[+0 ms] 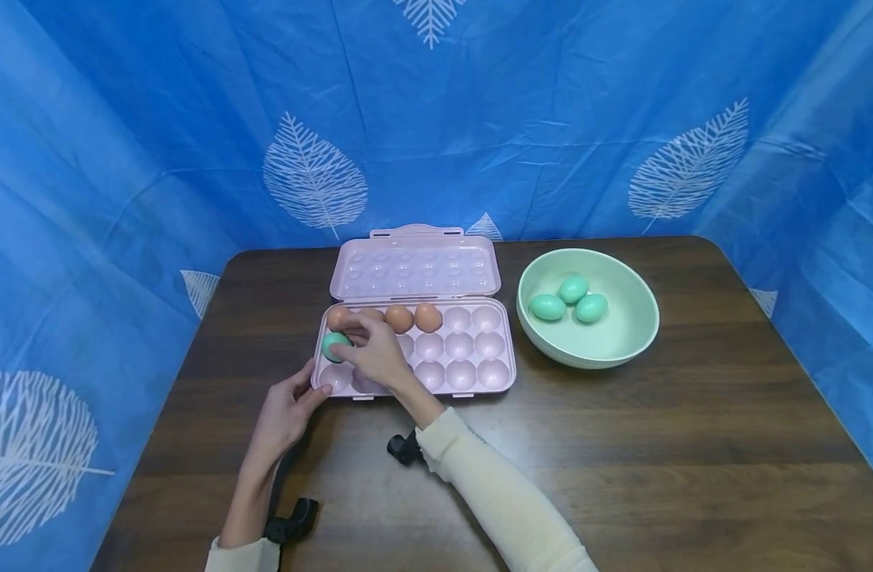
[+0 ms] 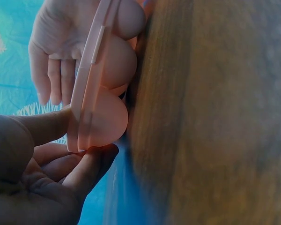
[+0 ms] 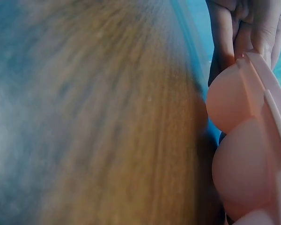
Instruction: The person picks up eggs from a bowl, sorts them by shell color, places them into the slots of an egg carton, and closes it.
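A pink egg carton (image 1: 412, 387) lies open on the table, its lid (image 1: 416, 268) folded back. My left hand (image 1: 284, 415) pinches the near left corner; in the left wrist view its thumb is over the rim and its fingers are underneath. Several brown eggs (image 1: 399, 318) fill part of the far row, one of them partly behind my right hand. In the leftmost cell of the middle row is a green egg (image 1: 334, 346), with my right hand (image 1: 379, 349) holding it between thumb and fingers. The right wrist view shows only the carton's rounded cups (image 3: 239, 164) and my left hand.
Three green eggs (image 1: 573, 288) lie in a pale green bowl (image 1: 586, 353) right of the carton. The dark wooden table (image 1: 643, 445) ends at a blue curtain (image 1: 479, 119) with white leaf prints behind it. Black wrist mounts (image 1: 293, 520) stick out below both hands.
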The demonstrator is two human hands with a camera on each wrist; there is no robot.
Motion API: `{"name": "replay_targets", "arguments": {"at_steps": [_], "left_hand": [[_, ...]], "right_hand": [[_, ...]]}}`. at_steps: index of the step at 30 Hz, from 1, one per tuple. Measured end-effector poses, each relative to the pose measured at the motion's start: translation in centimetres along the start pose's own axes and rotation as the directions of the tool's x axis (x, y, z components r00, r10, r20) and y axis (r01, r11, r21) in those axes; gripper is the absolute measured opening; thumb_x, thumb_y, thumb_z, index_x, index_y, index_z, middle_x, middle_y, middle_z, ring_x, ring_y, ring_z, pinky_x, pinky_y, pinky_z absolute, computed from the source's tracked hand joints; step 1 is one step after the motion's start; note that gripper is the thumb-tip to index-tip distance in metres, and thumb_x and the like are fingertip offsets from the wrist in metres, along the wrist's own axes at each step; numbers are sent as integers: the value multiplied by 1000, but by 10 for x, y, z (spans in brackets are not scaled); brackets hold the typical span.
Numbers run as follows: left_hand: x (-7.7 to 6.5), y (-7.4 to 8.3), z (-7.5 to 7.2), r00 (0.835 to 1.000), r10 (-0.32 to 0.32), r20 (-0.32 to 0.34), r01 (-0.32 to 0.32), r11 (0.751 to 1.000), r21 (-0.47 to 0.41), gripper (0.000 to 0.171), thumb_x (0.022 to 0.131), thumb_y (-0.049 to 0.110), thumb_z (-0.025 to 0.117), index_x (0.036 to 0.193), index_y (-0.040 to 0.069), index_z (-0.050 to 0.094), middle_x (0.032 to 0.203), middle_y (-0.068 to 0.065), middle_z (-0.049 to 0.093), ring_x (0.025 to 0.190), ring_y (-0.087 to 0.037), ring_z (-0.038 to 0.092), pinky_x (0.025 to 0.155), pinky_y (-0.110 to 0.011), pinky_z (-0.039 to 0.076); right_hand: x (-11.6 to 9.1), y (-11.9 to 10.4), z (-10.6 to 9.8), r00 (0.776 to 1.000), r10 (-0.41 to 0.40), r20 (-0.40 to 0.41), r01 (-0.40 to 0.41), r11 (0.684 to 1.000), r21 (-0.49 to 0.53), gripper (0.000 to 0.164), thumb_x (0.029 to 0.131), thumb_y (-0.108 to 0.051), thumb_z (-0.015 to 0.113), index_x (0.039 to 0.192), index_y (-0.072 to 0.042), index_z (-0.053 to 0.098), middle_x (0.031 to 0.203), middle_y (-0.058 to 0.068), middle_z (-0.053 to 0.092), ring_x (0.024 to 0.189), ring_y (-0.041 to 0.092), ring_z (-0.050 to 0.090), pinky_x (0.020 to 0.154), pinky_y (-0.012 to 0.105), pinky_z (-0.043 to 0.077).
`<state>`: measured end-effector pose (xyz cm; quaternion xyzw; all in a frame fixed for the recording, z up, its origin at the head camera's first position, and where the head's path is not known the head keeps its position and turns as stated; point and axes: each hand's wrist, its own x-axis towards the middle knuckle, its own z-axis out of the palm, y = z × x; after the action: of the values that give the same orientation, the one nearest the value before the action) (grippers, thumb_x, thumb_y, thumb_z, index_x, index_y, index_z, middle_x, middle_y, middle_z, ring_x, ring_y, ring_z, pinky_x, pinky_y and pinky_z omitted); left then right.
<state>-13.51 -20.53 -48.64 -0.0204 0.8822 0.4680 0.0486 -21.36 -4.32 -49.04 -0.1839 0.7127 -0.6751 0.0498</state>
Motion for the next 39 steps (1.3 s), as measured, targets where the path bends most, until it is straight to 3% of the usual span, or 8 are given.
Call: {"name": "replay_targets", "arguments": {"at_steps": [5, 14, 26, 33, 39], "left_hand": [[0, 1, 0, 1000, -19, 1, 19, 1000, 1, 61, 90, 23, 59, 138, -3, 32, 138, -23, 37, 123, -31, 39, 94, -39, 40], [-1, 2, 0, 1000, -4, -7, 4, 1000, -5, 60, 90, 19, 59, 136, -7, 32, 135, -25, 38, 122, -30, 40, 94, -37, 39], [0, 4, 1, 999, -44, 9, 44, 999, -3, 61, 90, 22, 59, 138, -4, 31, 138, -23, 35, 125, -30, 37, 95, -36, 39], [-1, 3, 1, 999, -40, 15, 40, 999, 2, 62, 91, 23, 59, 139, -3, 30, 139, -23, 34, 126, -31, 36, 97, -40, 37], [-1, 2, -1, 999, -34, 16, 34, 999, 4, 63, 90, 26, 59, 139, -2, 30, 139, -23, 35, 126, -31, 36, 97, -41, 37]], "right_hand": [[-3, -3, -1, 1000, -12, -11, 12, 999, 40, 41, 80, -14, 72, 116, -2, 58, 111, 5, 56, 104, 21, 58, 89, 26, 46], [-12, -36, -15, 998, -61, 32, 56, 991, 124, 42, 81, 0, 65, 119, 12, 50, 117, 27, 52, 109, 39, 52, 93, 42, 43], [-18, -56, -34, 983, -151, 100, 137, 981, 136, 44, 82, 1, 63, 123, 11, 48, 121, 25, 52, 113, 40, 49, 96, 46, 39], [-23, -65, -45, 984, -173, 47, 161, 969, 189, 40, 81, 6, 63, 119, 12, 50, 116, 25, 54, 105, 38, 55, 94, 47, 41], [-30, -73, -53, 979, -205, 6, 202, 968, 152, 40, 79, 9, 64, 116, 15, 51, 114, 29, 54, 102, 38, 56, 93, 50, 41]]}}
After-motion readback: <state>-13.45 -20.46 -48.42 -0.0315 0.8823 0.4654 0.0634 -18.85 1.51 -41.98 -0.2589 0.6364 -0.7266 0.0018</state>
